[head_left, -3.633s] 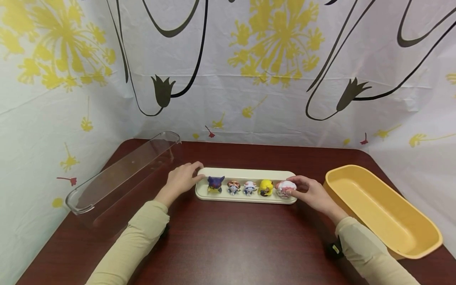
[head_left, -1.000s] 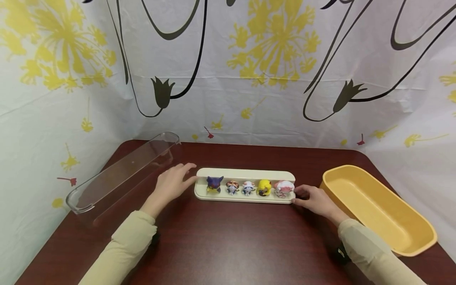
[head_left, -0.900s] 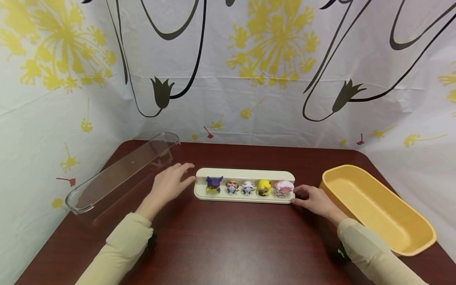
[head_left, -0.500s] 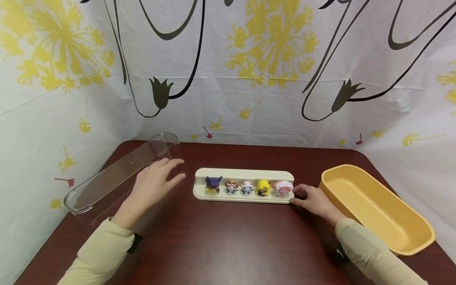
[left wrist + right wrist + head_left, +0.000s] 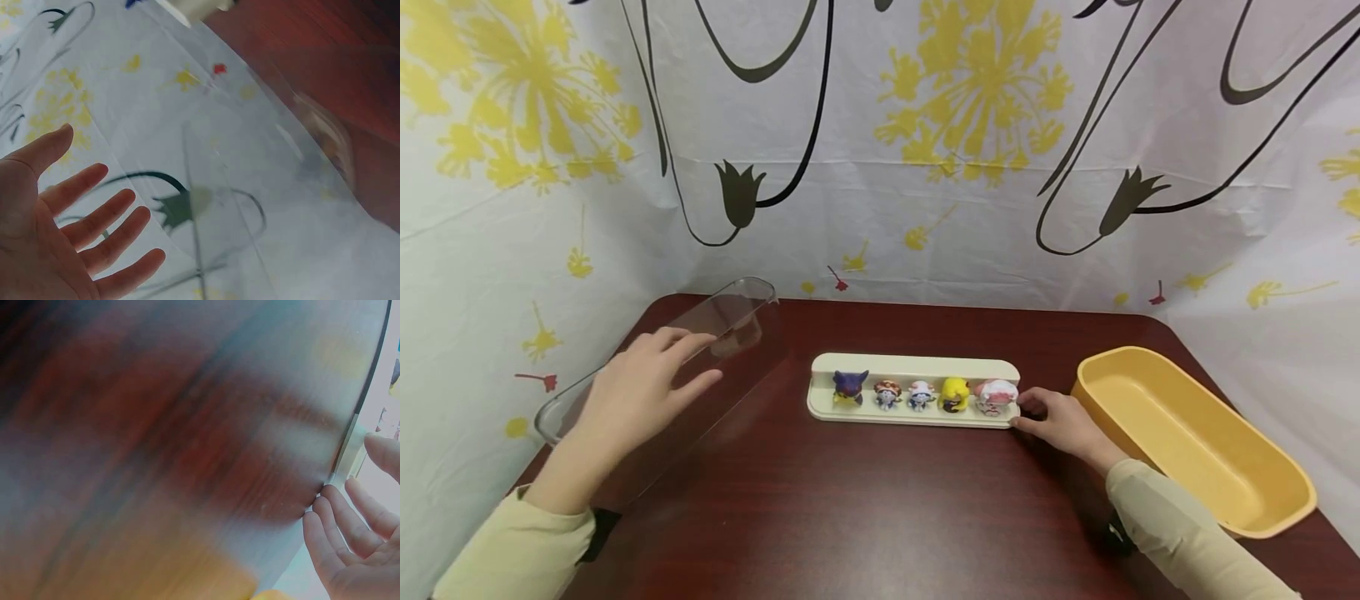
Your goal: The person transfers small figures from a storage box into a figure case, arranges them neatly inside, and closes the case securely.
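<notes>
A long cream display base (image 5: 917, 422) lies mid-table with several small figurines in a row. They include a purple eared one (image 5: 850, 387), a yellow one (image 5: 955, 395) and a pink-and-white one (image 5: 997, 397) at the right end. My right hand (image 5: 1060, 422) touches the base's right end; in the right wrist view its fingertips (image 5: 310, 515) meet the edge, fairly straight. Over on the left, my left hand (image 5: 636, 392) is spread above a clear plastic cover (image 5: 748, 312), hiding much of it. Nothing lies in its palm (image 5: 37, 250).
A yellow oblong bin (image 5: 1195, 442) stands at the right, beside the right forearm. The dark red-brown table (image 5: 880, 508) backs onto a white patterned sheet (image 5: 865, 225), which also hangs along both sides.
My left hand has let go of the base's left end and moved left over the clear cover. My right hand has shifted from the pink-and-white figurine to the base's right end.
</notes>
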`<state>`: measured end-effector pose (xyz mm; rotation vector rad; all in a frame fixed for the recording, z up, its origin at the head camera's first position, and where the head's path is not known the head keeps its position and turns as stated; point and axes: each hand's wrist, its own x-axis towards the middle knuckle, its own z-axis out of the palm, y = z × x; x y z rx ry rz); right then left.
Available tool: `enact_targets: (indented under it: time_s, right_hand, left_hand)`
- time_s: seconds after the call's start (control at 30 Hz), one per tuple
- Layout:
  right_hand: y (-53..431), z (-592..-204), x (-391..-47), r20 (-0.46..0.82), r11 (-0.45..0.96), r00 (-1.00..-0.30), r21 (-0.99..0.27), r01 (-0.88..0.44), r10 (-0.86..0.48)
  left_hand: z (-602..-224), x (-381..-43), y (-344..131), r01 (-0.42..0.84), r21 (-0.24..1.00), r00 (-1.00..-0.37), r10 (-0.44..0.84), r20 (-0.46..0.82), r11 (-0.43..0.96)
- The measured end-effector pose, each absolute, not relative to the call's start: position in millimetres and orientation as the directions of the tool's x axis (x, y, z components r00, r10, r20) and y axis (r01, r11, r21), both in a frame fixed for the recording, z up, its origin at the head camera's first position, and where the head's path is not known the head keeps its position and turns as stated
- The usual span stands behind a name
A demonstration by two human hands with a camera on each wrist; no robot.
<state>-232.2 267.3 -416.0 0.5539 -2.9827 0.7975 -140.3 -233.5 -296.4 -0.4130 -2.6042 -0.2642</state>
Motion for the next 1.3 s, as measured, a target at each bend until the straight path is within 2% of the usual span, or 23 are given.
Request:
enact_targets:
  time_s: [0.2,0.33,0.77,1.3]
  right_hand:
    - [267,-416,-232,0.102,0.806,-0.937,-0.485,-0.340,-0.334]
    - [267,-416,-231,0.101,0.806,-0.938,-0.486,-0.338,-0.333]
    - [267,-416,-231,0.098,0.810,-0.937,-0.479,-0.340,-0.336]
    - [266,-415,-231,0.100,0.811,-0.938,-0.479,-0.337,-0.331]
  left_hand:
    - [-298,-136,-258,0.306,0.138,-0.874,0.220,0.434,0.942]
    - [-301,-134,-270,0.319,0.122,-0.874,0.242,0.423,0.940]
    - [-315,-135,-289,0.295,0.153,-0.923,0.240,0.302,0.943]
    - [-328,-143,-298,0.285,0.131,-0.917,0.230,0.327,0.949]
